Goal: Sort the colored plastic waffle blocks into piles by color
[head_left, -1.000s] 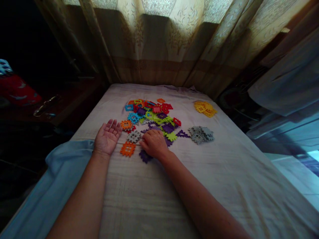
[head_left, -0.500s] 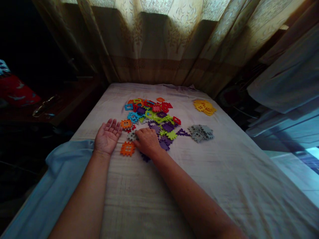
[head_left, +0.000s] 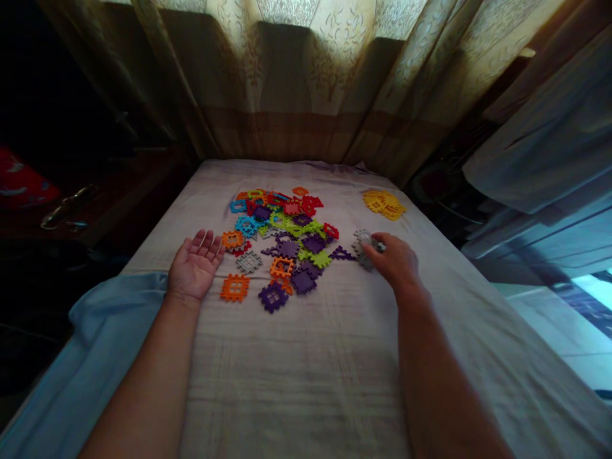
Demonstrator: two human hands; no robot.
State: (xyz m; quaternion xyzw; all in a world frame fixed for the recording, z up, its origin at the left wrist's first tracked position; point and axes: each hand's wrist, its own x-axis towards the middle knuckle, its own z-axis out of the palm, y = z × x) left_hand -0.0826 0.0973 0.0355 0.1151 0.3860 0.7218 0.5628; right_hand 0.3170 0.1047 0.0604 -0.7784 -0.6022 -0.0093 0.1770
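Observation:
My left hand (head_left: pixel 195 264) rests palm up on the sheet with its fingers stretched out, holding nothing. Just right of its fingertips lie an orange window-shaped interlocking tile (head_left: pixel 233 240) and a grey tile (head_left: pixel 249 261). My right hand (head_left: pixel 396 258) is over the pile of grey tiles (head_left: pixel 364 256), thumb and fingers closed on a light grey interlocking tile (head_left: pixel 366 237); the hand hides part of that pile. Between the hands spreads a mixed heap of toothed plastic tiles, with a purple tile (head_left: pixel 273 297) and another orange tile (head_left: pixel 234 288) at its near side.
A yellow tile pile (head_left: pixel 384 204) sits at the far right of the sheet-covered bed (head_left: pixel 296 370). Blue cloth (head_left: pixel 115 325) lies along the left edge. A patterned curtain (head_left: pixel 287 95) hangs behind, and cloths (head_left: pixel 535 140) hang at the right.
My right hand has moved right, from the mixed heap to the grey pile, uncovering orange and purple tiles. My left hand stays palm up beside the heap.

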